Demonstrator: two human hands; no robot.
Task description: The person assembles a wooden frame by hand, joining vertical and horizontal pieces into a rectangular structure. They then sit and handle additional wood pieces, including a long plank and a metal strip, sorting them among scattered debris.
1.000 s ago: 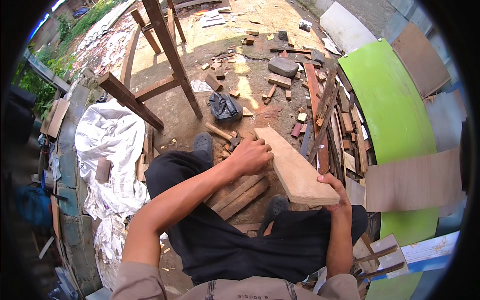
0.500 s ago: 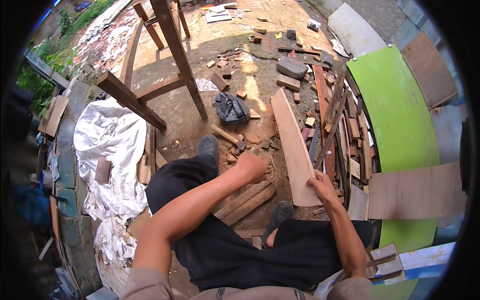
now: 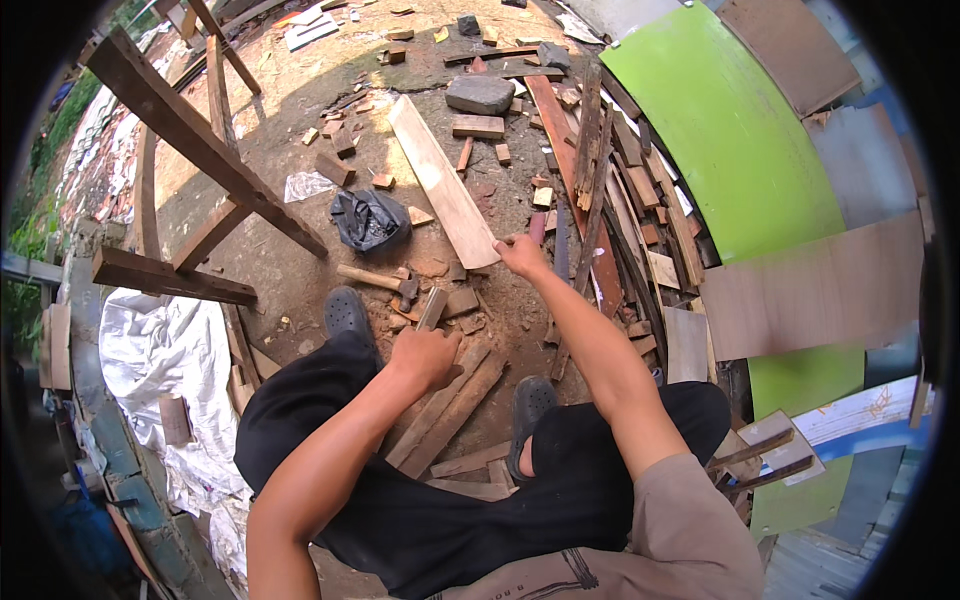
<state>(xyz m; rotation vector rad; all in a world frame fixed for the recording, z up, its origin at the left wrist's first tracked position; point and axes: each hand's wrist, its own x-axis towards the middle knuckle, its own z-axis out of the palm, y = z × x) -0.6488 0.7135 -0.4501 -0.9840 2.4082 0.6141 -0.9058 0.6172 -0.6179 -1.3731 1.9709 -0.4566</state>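
My right hand (image 3: 521, 256) pinches the near end of a thin, pale wooden board (image 3: 440, 180), which points away from me over the ground. My left hand (image 3: 428, 358) is closed around a short, narrow strip (image 3: 432, 310) whose brown-grey end sticks out past the fingers; its exact kind is unclear. Just beyond that strip lies a hammer (image 3: 375, 280) with a wooden handle and dark head. Wood blocks (image 3: 460, 302) and chips lie beside it. Under my left hand, two thick wooden bars (image 3: 452, 410) rest side by side between my feet.
A black plastic bag (image 3: 370, 220) sits beyond the hammer. A dark wooden frame (image 3: 200, 140) stands at left, above a white sheet (image 3: 150, 370). At right are piled wood strips (image 3: 590, 170) and a green panel (image 3: 730, 130). A grey stone (image 3: 480, 95) lies farther off.
My right hand has moved away from me and to the left, carrying the board with it. My left hand has drawn back nearer, and the strip now shows in it. The view has shifted right.
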